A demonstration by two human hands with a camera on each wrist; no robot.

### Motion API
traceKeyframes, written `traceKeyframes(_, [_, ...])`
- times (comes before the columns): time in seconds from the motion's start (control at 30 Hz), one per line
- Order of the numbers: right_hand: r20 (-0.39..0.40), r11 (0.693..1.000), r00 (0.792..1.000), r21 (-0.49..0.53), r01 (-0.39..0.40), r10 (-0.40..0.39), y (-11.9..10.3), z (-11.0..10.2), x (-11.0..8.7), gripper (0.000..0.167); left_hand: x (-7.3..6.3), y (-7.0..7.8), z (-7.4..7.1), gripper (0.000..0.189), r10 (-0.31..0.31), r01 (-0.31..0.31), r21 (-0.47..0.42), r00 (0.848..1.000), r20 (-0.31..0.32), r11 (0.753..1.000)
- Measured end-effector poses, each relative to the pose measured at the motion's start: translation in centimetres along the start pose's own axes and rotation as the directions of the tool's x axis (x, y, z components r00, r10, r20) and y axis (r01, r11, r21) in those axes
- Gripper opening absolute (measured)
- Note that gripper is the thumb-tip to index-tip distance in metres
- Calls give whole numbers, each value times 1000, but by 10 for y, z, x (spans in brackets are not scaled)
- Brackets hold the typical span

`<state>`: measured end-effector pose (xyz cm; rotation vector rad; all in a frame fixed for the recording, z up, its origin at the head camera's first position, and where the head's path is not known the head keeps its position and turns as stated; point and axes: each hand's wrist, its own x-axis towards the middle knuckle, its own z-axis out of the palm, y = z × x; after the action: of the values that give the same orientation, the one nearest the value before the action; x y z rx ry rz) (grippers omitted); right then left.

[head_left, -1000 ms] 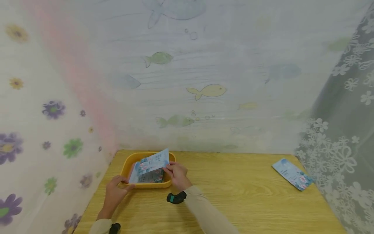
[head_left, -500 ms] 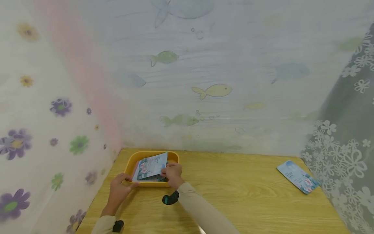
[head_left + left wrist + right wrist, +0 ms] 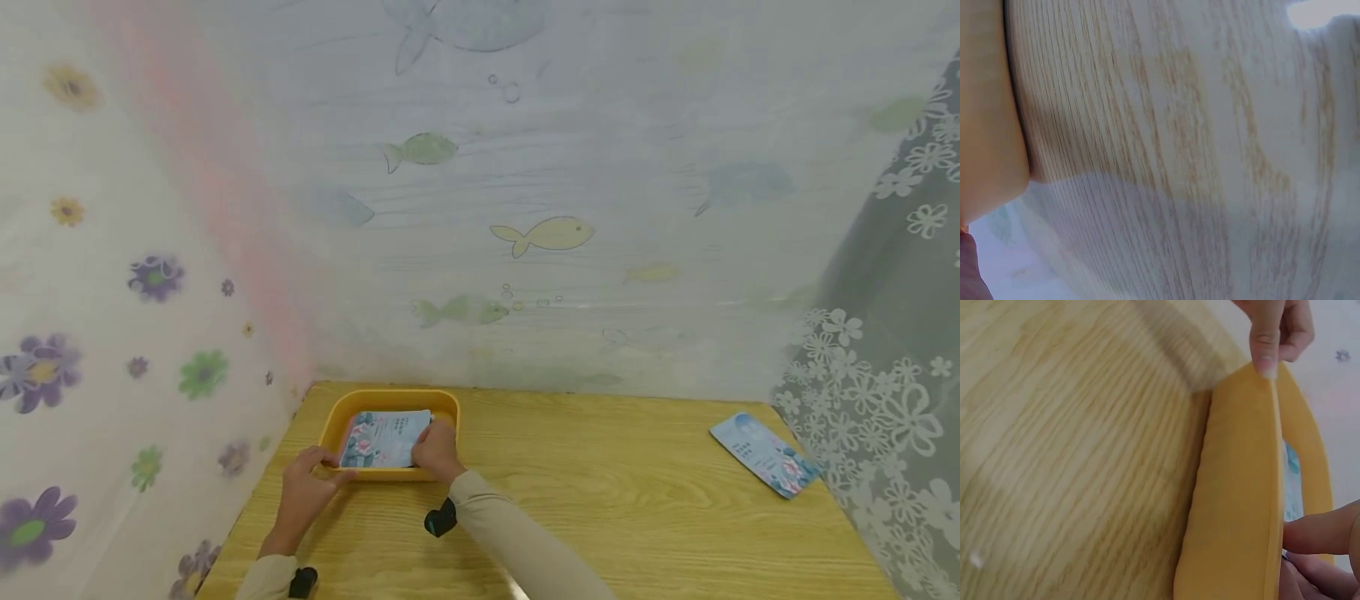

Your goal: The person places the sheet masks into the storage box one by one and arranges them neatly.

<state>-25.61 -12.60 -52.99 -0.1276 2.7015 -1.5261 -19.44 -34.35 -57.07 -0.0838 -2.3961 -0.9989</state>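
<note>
A yellow plastic basket [image 3: 452,408] stands at the back left of the table. My left hand [image 3: 307,492] grips its near left corner; in the right wrist view the thumb [image 3: 1265,347] lies over the rim, fingers curled behind. Inside the basket a flat light-blue packet with printed pink and teal flowers [image 3: 386,437] lies level over other packets, mostly hidden beneath it. My right hand [image 3: 438,450] reaches in over the near right side and pinches the packet's right end. In the right wrist view that thumb [image 3: 1319,531] is right at the rim.
Another blue floral packet [image 3: 765,454] lies at an angle near the table's right edge. The wood-grain table [image 3: 600,483] meets a fish-print curtain [image 3: 547,233] at the back. Flowered cloth [image 3: 180,367] borders the left side and lace-patterned fabric [image 3: 892,400] the right.
The packet in my right hand has come down from a raised tilt to lie flat in the basket. My right hand has lowered and moved slightly left. The left hand keeps its grip.
</note>
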Motion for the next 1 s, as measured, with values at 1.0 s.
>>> traceKeyframes(1.0, [444, 923, 868, -194, 333, -220, 2, -78, 10, 25, 1, -5, 1, 33, 17, -17, 30, 1000, 2, 999])
